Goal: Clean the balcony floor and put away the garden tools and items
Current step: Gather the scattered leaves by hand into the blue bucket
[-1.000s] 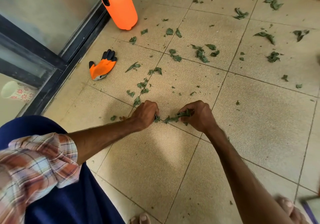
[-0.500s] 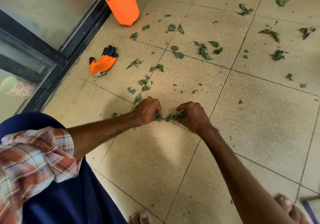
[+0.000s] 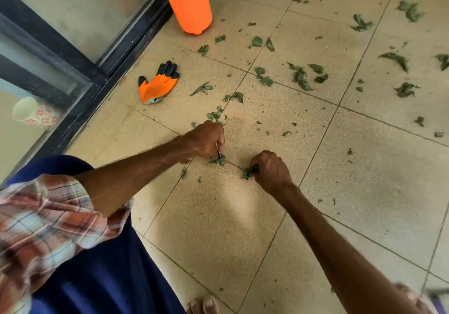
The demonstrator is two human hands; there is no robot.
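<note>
Both hands are low on the tiled floor (image 3: 364,192), close together. The left hand (image 3: 206,140) is curled, pinching a small clump of green leaves (image 3: 217,161) against the tile. The right hand (image 3: 272,171) grips another leaf clump (image 3: 249,172) in its curled fingers. More cut leaves (image 3: 301,78) lie scattered over the tiles ahead. An orange garden glove (image 3: 158,86) lies near the sliding door frame (image 3: 97,71). An orange spray bottle (image 3: 189,3) stands beyond the glove, beside the door track.

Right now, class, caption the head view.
Left hand and right hand pinch leaf scraps on tiled floor near orange glove.
</note>
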